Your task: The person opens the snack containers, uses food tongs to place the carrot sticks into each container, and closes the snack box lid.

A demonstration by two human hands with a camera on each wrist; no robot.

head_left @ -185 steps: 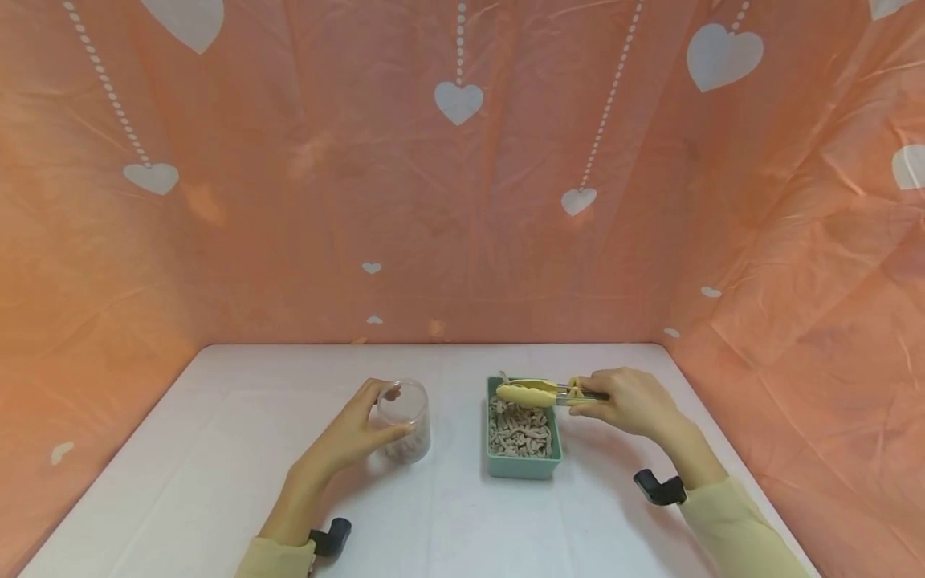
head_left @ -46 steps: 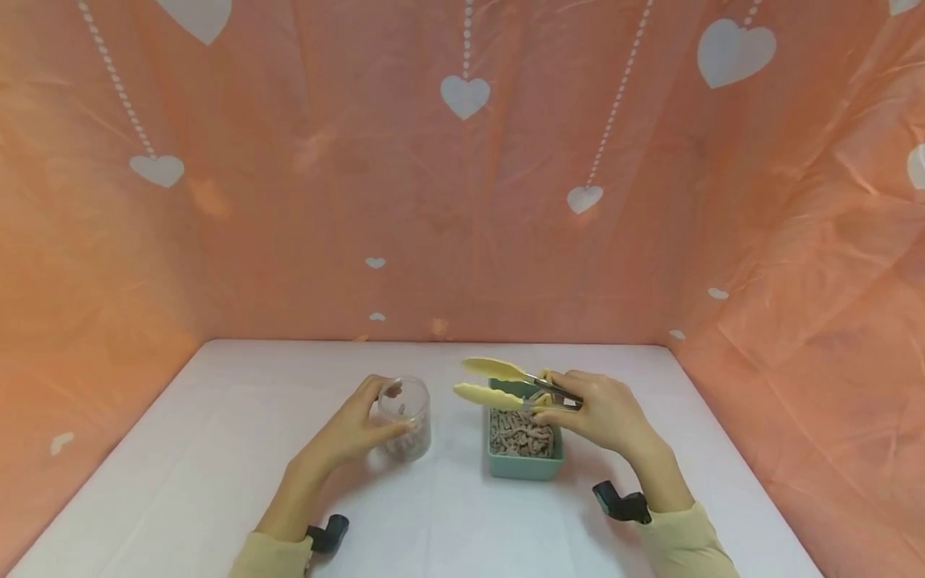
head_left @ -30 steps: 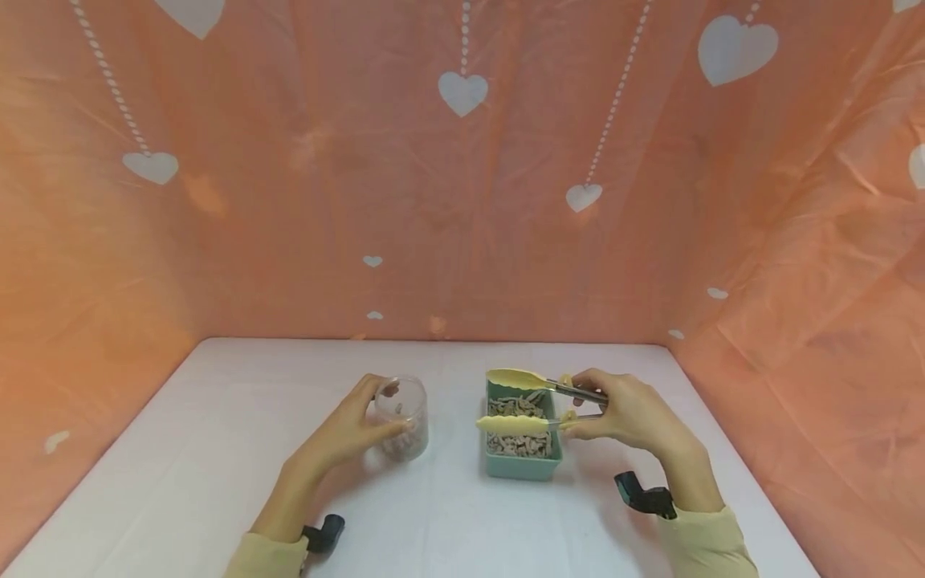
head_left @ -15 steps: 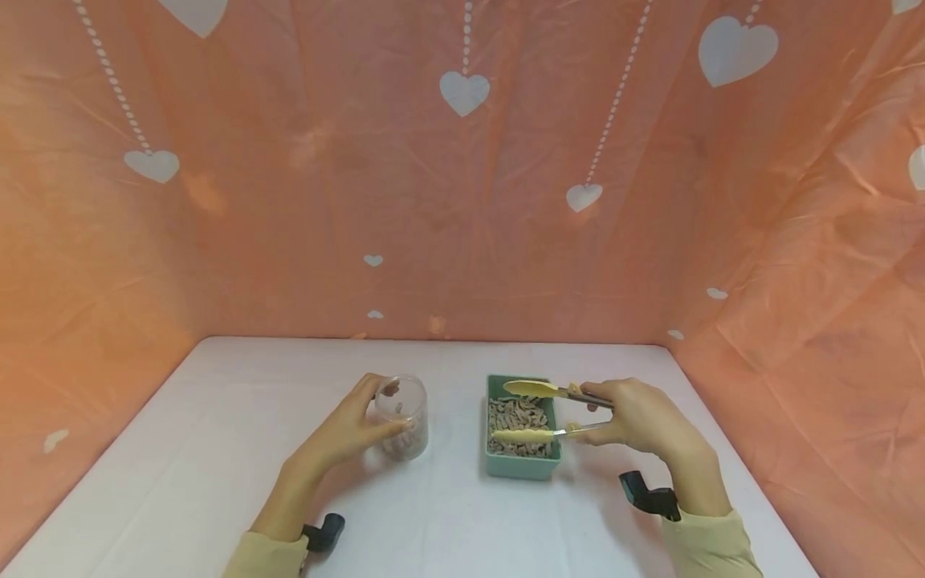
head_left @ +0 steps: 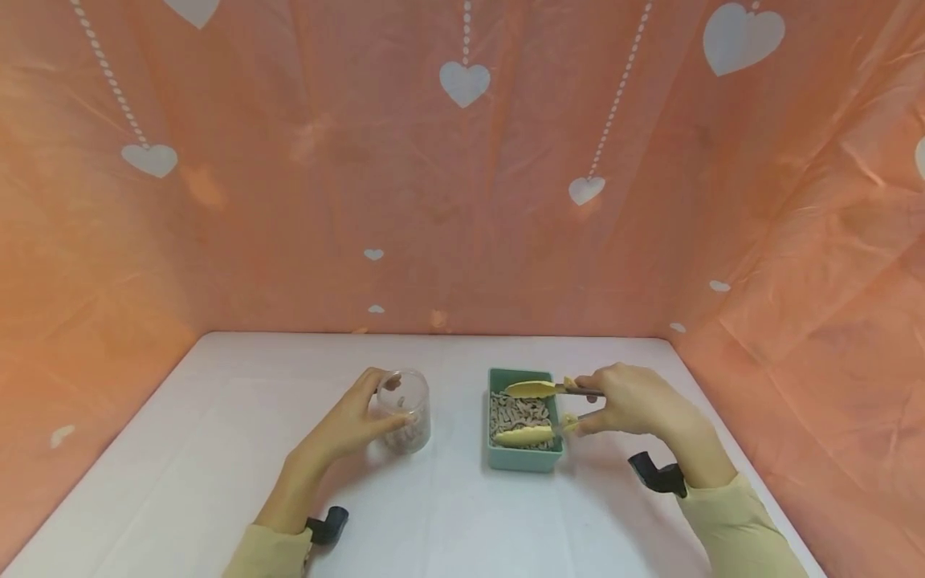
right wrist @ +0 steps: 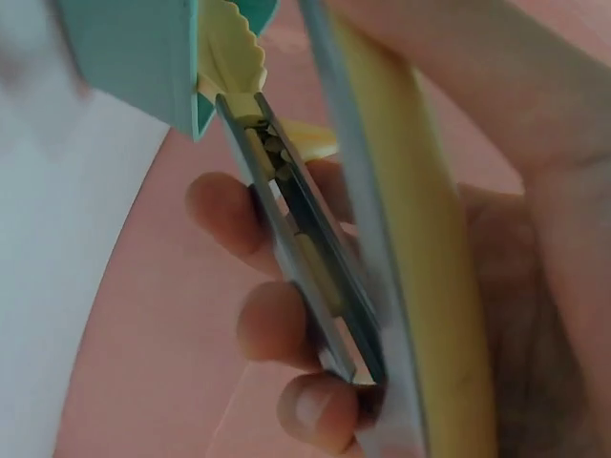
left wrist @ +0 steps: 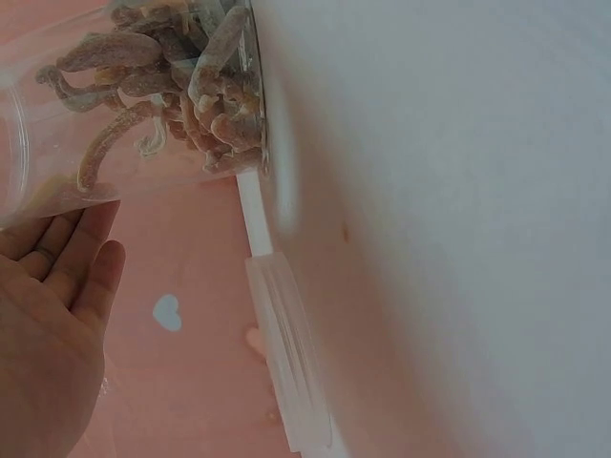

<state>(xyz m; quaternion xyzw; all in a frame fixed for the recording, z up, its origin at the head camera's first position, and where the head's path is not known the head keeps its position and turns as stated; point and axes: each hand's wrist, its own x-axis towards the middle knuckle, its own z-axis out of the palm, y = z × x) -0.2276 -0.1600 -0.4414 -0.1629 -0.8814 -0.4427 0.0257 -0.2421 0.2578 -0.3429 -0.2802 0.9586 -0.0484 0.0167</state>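
My left hand [head_left: 343,421] grips a clear round jar [head_left: 417,433] standing upright on the table. Inside the jar, brownish dried strips [left wrist: 124,81] are heaped at the bottom, plainer in the left wrist view. My right hand [head_left: 636,399] holds a pair of tongs [head_left: 526,436] with yellow scalloped tips and metal arms. Their tips are spread apart over the green rectangular box [head_left: 523,461], with the near one low among the grey-brown strips [head_left: 519,411]. No strip is visible between the tips. In the right wrist view the fingers curl round the metal arms.
A clear, flat, lid-like piece [left wrist: 291,363] lies on the table beyond the jar in the left wrist view. The white tabletop [head_left: 462,522] runs back to an orange curtain [head_left: 462,201] with white hearts, which also encloses both sides.
The tongs, closed over the box's far end at first, later reached left toward the jar with tips spread, then came back right and down into the box. My left hand keeps its hold.
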